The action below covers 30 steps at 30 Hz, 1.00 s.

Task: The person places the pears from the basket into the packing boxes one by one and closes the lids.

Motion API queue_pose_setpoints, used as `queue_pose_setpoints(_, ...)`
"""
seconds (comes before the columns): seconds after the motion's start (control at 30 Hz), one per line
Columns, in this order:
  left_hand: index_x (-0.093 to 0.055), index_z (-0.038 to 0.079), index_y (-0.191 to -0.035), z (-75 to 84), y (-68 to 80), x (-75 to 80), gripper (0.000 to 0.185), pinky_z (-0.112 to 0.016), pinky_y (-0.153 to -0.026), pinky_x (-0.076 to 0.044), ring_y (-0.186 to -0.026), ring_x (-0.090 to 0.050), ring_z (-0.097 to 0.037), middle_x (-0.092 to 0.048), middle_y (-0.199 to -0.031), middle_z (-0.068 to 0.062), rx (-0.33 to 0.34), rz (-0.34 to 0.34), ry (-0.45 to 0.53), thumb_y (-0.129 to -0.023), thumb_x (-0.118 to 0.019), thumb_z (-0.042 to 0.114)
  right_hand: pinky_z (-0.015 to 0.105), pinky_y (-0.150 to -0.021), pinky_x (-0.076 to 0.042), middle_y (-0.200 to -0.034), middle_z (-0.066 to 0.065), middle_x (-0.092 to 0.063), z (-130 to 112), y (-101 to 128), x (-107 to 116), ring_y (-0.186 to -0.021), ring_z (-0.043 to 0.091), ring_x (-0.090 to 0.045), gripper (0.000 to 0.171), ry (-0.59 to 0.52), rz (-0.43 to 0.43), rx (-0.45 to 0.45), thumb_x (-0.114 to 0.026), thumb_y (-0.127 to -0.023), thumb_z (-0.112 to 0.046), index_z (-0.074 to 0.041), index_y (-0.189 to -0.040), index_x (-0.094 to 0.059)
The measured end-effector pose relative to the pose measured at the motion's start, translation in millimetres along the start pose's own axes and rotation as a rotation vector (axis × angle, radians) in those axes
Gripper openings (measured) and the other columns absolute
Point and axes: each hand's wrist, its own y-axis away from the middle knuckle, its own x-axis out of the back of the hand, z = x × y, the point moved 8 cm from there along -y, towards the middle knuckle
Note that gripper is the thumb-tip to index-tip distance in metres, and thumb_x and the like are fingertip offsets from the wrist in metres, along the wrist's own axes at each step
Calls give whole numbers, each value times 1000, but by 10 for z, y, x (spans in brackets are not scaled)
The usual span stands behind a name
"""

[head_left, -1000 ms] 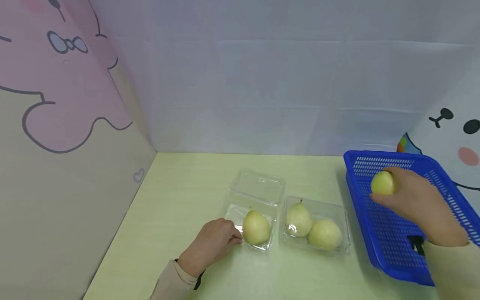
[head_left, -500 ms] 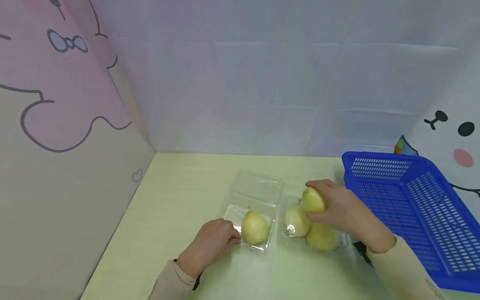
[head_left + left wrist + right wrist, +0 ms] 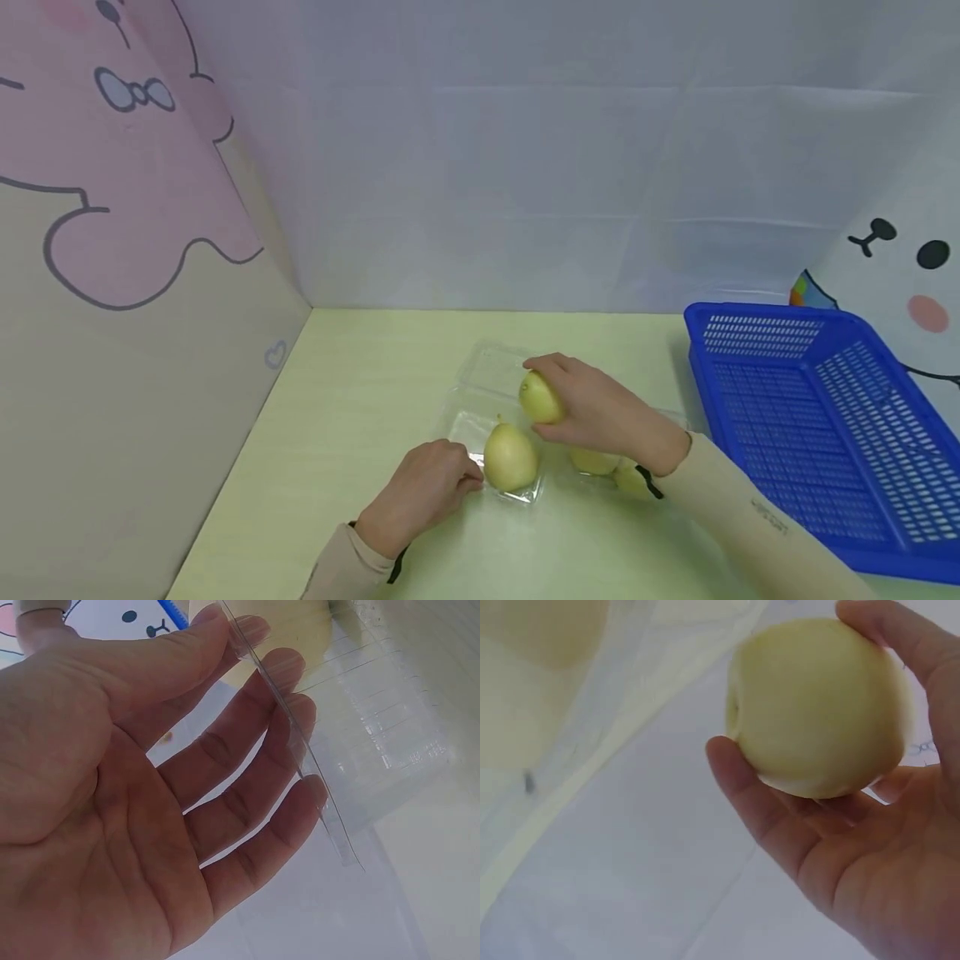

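My right hand [image 3: 600, 412] grips a pale yellow-green pear [image 3: 817, 709], fingers on one side and thumb on the other, above an open clear plastic clamshell box [image 3: 467, 425]. One pear [image 3: 512, 458] sits in the right part of that box, stem up; the box's lid [image 3: 487, 367] lies folded back behind it. At the box's near left edge, my left hand [image 3: 423, 492] pinches the thin rim [image 3: 304, 742] between thumb and fingers. Under my right forearm stands a second clear box with two pears [image 3: 595, 461], partly hidden.
A blue perforated plastic basket [image 3: 772, 433] stands on the right of the pale yellow table [image 3: 360, 375]. White fabric [image 3: 480, 183] hangs along the back, and a cartoon-printed panel [image 3: 135, 375] rises at the left edge.
My right hand has carried the pear left from over the blue basket, past the second box, to above the open box. My left hand has stayed at the rim.
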Motion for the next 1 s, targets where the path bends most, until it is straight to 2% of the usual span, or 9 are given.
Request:
queue_pose_setpoints(0.2,-83,24,-75,12,-21,-20,14,-17,-53,-35,-59,-36,2,-59,-65,13,-35,1,-17,-86,-87,18,40,-90,-59,-137,15,-63,-138,-208,-224,-109,25,-65,65,-83,-56,71,-86,-89,-18,-2,-144,-55)
queue_pose_setpoints(0.43,-84,23,-76,25,-3,-12,12,-17,-56,-38,-61,-44,3,-69,-70,12,-33,14,-45,-87,-88,18,40,-94,-59,-141,16,-59,-319,-397,-504,-113,26,-64,64,-132,-111,127,-83,-92,-19,-2,-146,-53)
queue_pose_setpoints(0.57,-80,21,-71,23,10,-17,17,-17,-55,-36,-60,-38,1,-59,-64,13,-24,14,-46,-86,-88,18,41,-98,-58,-144,16,-59,-372,-477,-686,-118,28,-64,67,-125,-174,118,-85,-91,-19,-3,-148,-53)
queue_pose_setpoints(0.7,-77,19,-68,6,14,-16,22,-18,-52,-32,-58,-32,0,-48,-60,13,-2,13,-33,-87,-87,19,44,-101,-57,-146,16,-58,-425,-537,-817,-128,32,-62,67,-57,-223,120,-86,-89,-14,-6,-147,-55)
queue_pose_setpoints(0.83,-80,18,-72,0,6,-24,17,-18,-52,-34,-56,-33,2,-57,-58,14,12,-4,-9,-87,-87,21,41,-105,-56,-142,14,-62,-485,-552,-940,-132,31,-61,53,21,-254,148,-82,-91,-7,-8,-140,-62)
queue_pose_setpoints(0.93,-84,18,-79,2,9,-31,9,-18,-55,-40,-57,-39,4,-71,-67,14,20,-17,9,-86,-87,21,34,-103,-56,-131,7,-66,-542,-553,-1006,-122,25,-65,38,60,-245,200,-80,-93,-10,-11,-129,-68)
queue_pose_setpoints(1.0,-85,19,-82,-1,13,-34,6,-19,-57,-43,-58,-44,5,-75,-73,13,27,-20,15,-86,-88,22,31,-99,-56,-123,3,-68,-576,-555,-1021,-114,22,-66,32,71,-224,233,-80,-93,-12,-13,-123,-70)
